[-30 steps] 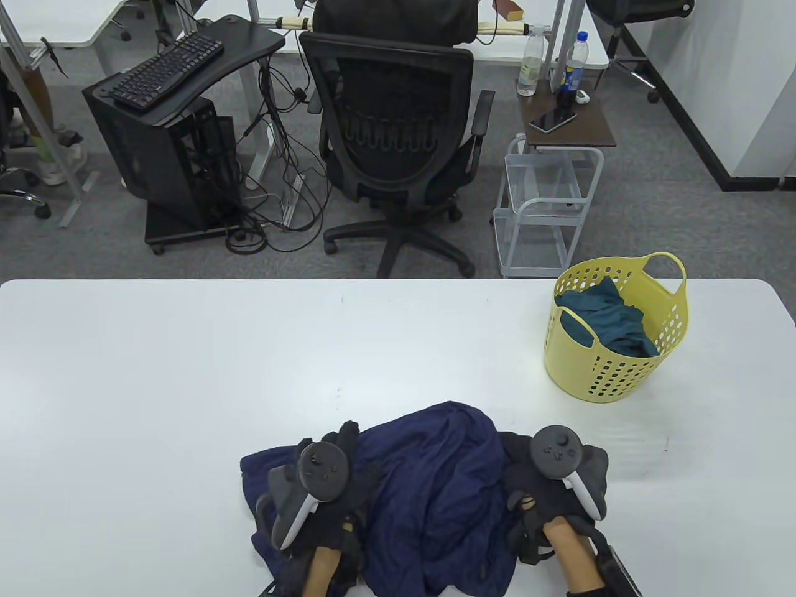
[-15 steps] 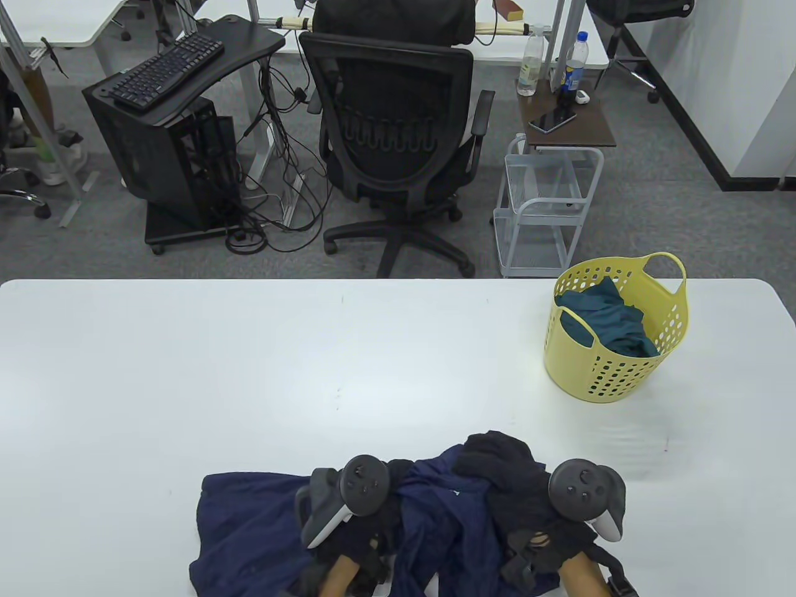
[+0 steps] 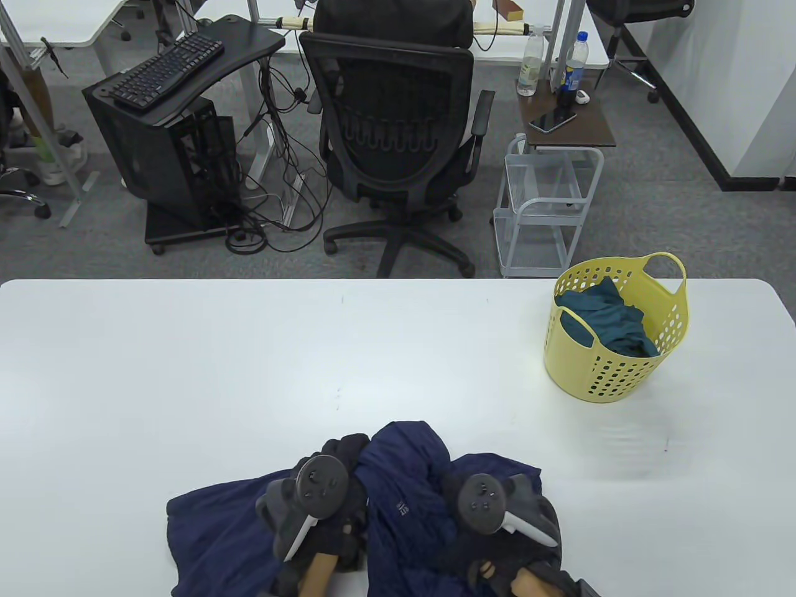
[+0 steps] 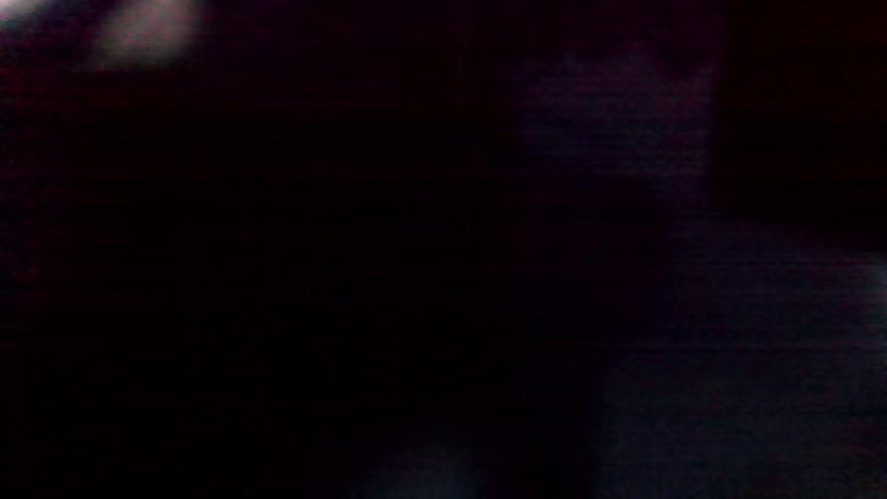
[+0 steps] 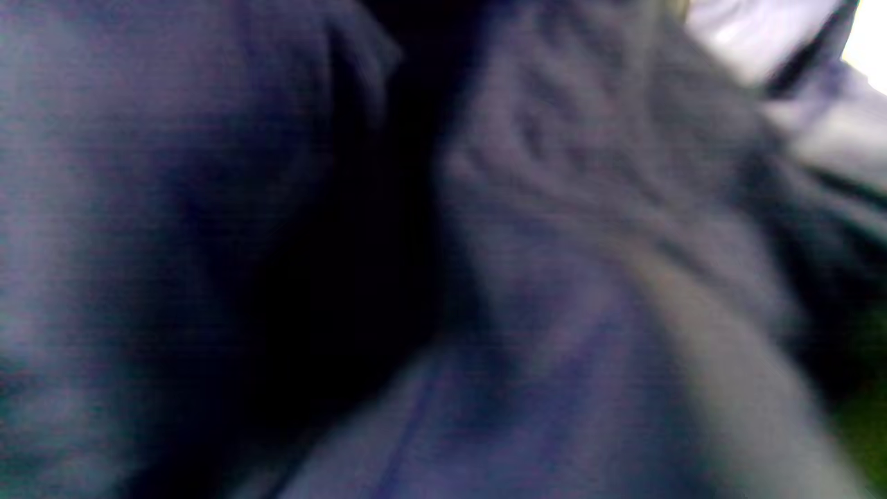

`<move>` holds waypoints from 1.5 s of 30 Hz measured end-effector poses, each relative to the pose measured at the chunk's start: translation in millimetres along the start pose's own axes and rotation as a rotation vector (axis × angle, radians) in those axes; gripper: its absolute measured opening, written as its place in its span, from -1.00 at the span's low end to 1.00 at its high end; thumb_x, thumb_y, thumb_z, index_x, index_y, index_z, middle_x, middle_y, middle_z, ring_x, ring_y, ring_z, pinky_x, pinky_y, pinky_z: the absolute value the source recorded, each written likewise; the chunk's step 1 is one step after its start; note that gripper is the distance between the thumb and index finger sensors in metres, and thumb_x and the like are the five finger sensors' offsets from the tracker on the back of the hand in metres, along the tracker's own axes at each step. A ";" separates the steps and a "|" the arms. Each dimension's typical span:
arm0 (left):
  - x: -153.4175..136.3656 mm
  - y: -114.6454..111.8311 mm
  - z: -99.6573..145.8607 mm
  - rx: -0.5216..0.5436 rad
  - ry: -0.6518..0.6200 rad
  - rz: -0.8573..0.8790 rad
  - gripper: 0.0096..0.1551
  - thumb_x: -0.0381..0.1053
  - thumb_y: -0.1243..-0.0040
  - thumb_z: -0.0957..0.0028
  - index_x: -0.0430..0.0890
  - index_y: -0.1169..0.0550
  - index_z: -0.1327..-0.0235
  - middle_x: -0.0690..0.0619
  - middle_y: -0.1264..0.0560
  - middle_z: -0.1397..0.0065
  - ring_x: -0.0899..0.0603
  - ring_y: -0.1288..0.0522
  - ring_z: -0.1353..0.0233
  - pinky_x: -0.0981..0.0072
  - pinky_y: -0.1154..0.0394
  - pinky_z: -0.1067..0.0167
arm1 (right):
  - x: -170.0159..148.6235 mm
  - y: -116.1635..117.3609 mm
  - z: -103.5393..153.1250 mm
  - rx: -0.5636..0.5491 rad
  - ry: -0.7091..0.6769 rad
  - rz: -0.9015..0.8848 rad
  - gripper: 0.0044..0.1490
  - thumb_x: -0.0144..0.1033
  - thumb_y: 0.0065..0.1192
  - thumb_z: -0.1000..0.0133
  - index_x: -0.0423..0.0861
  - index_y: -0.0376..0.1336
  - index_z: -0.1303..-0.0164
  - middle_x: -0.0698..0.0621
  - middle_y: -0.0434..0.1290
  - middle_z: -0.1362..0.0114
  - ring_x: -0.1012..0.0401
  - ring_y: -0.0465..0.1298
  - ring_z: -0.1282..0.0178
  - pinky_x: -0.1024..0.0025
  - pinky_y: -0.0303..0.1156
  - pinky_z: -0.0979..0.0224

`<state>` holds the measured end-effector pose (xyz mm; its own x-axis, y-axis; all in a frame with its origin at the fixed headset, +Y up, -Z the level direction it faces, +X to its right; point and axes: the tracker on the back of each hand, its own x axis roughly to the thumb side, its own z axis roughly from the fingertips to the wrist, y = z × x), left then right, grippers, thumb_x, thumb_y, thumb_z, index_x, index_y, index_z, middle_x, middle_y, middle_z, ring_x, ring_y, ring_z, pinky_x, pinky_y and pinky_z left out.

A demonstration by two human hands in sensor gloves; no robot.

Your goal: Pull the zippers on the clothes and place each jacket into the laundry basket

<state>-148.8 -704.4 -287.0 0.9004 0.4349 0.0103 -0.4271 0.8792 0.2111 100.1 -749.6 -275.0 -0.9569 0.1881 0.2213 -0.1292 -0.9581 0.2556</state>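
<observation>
A crumpled navy jacket lies bunched at the table's near edge. My left hand sits on its left part, dark gloved fingers curled into a raised fold. My right hand is pressed into the right part, its fingers buried in the cloth under the tracker. The yellow laundry basket stands at the far right and holds a teal garment. The left wrist view is almost black. Only blurred navy jacket cloth fills the right wrist view. No zipper shows.
The white table spreads wide to the left of and beyond the jacket. Past its far edge stand a black office chair, a small wire cart and a computer stand.
Both hands have shifted left and the right hand has closed in on the left. The jacket is pushed up into a hump between them, and its left part has spread further left.
</observation>
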 end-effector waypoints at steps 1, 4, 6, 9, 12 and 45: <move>-3.0 3.3 -0.7 0.011 0.005 -0.005 -0.48 0.30 -0.30 0.20 0.34 -0.53 -0.09 0.38 -0.65 -0.05 0.09 -0.73 -0.04 -0.14 -0.50 -0.26 | 2.4 -3.3 -3.6 -0.033 0.003 0.023 -0.05 -0.02 0.55 0.00 0.04 0.13 -0.56 0.04 0.43 -0.56 0.04 0.57 -0.29 0.03 0.45 -0.31; -13.8 14.5 -3.1 0.024 0.022 0.020 -0.47 0.28 -0.33 0.21 0.35 -0.53 -0.09 0.36 -0.64 -0.08 0.09 -0.72 0.00 -0.07 -0.52 -0.23 | 0.7 -27.5 -16.0 0.023 0.026 -0.009 -0.44 -0.34 0.52 -0.06 0.14 0.38 -0.28 0.13 0.63 -0.28 0.10 0.65 -0.06 0.07 0.49 -0.21; -19.9 22.7 -3.9 0.023 0.027 0.047 -0.47 0.27 -0.34 0.21 0.35 -0.53 -0.10 0.34 -0.64 -0.09 0.09 -0.71 0.03 -0.04 -0.53 -0.20 | -5.4 -57.9 -26.7 0.033 0.063 -0.024 -0.50 -0.39 0.48 -0.09 0.18 0.41 -0.23 0.13 0.61 -0.29 0.07 0.60 -0.08 0.03 0.45 -0.25; -21.9 32.4 -3.0 -0.003 0.020 0.085 -0.44 0.24 -0.36 0.20 0.31 -0.53 -0.13 0.30 -0.64 -0.11 0.07 -0.71 0.08 -0.02 -0.54 -0.15 | -10.4 -118.6 -43.4 -0.156 0.143 0.009 -0.55 -0.46 0.40 -0.12 0.27 0.46 -0.11 0.20 0.57 -0.32 0.02 0.52 -0.22 -0.05 0.35 -0.38; -10.7 35.8 0.1 -0.073 0.002 0.066 -0.38 0.25 -0.37 0.21 0.26 -0.52 -0.19 0.26 -0.63 -0.14 0.05 -0.70 0.10 -0.02 -0.55 -0.12 | -1.6 -167.3 -54.7 -0.391 0.179 0.017 -0.60 -0.47 0.35 -0.15 0.30 0.50 0.01 0.23 0.53 -0.38 0.00 0.44 -0.40 -0.18 0.22 -0.52; -51.3 -64.2 -9.7 -0.967 0.046 -0.181 -0.18 0.38 -0.38 0.38 0.62 -0.34 -0.25 0.26 0.30 -0.70 -0.23 0.54 -0.57 -0.37 0.32 -0.43 | 79.3 24.4 -10.8 0.042 -0.170 0.163 -0.25 0.30 0.31 -0.02 0.27 0.30 -0.43 0.18 0.29 -0.70 0.00 0.32 -0.62 -0.25 0.13 -0.56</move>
<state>-168.4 -781.3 -310.5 0.9635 0.2675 0.0138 -0.1858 0.7046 -0.6849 18.3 -760.4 -261.4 -0.9062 0.0684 0.4174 0.0378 -0.9698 0.2411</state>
